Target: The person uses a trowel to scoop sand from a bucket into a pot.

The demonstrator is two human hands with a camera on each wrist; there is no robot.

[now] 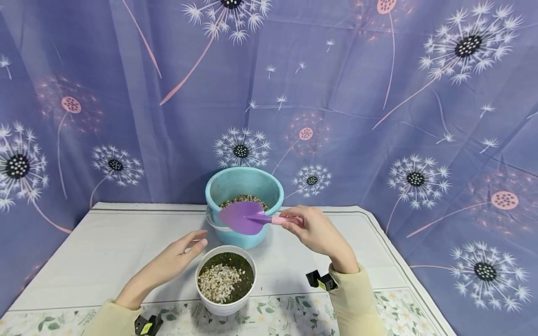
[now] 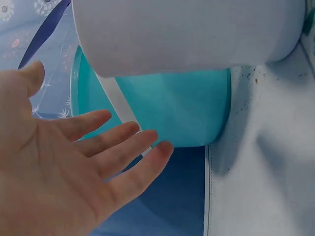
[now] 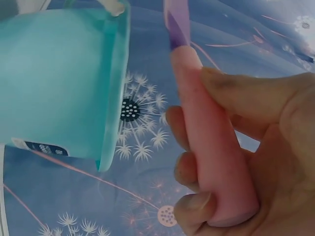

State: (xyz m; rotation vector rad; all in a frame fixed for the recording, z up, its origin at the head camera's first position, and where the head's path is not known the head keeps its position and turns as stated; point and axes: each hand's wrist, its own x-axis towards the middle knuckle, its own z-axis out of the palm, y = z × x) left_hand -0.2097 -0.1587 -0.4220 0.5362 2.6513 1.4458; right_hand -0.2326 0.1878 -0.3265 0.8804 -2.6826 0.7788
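Observation:
My right hand [image 1: 311,228] grips the pink handle of a purple trowel [image 1: 244,217], its fingers and thumb wrapped round it in the right wrist view. The trowel's blade hangs in front of a light blue bucket [image 1: 245,238], which has pebbles [image 1: 244,199] inside. Nearer stands a white pot [image 1: 224,308] with dark soil and a patch of pale pebbles [image 1: 218,282], mostly on its left side. Beside the pot's upper left rim, my left hand [image 1: 170,261] holds nothing, its fingers loosely extended. In the left wrist view those fingers [image 2: 133,152] are spread apart.
A white cloth [image 1: 138,233] covers the table, with a floral strip [image 1: 176,317] along the front. Behind and at the sides hangs a blue dandelion-print curtain [image 1: 176,140]. The bucket has a white carrying handle [image 2: 118,101]. Dark specks [image 2: 251,76] lie on the cloth.

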